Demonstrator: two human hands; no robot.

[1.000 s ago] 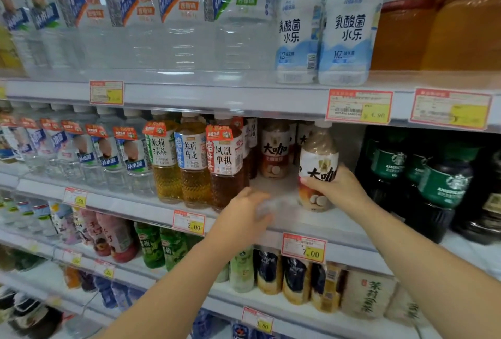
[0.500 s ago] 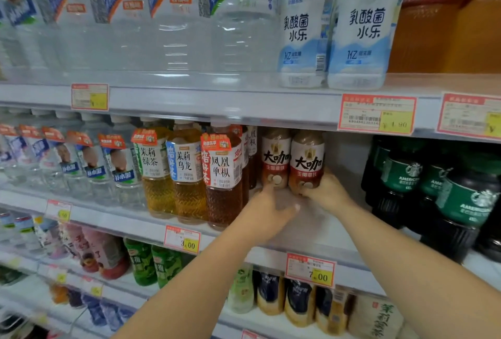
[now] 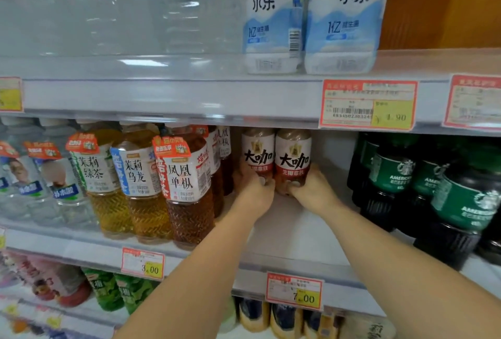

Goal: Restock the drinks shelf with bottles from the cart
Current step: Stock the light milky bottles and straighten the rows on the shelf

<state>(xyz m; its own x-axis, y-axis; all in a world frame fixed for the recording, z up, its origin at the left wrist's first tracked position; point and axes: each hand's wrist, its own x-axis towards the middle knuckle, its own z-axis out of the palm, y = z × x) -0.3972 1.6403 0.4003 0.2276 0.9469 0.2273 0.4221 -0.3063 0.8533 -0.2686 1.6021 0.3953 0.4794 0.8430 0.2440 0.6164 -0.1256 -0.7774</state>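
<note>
As the left hand [image 3: 254, 193] and right hand [image 3: 311, 193] each grip one, two coffee bottles [image 3: 257, 154] upright, touching.

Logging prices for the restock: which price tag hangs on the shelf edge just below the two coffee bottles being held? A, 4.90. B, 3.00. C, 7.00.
C: the 7.00 tag sits on the shelf edge directly below the coffee bottles.
</note>
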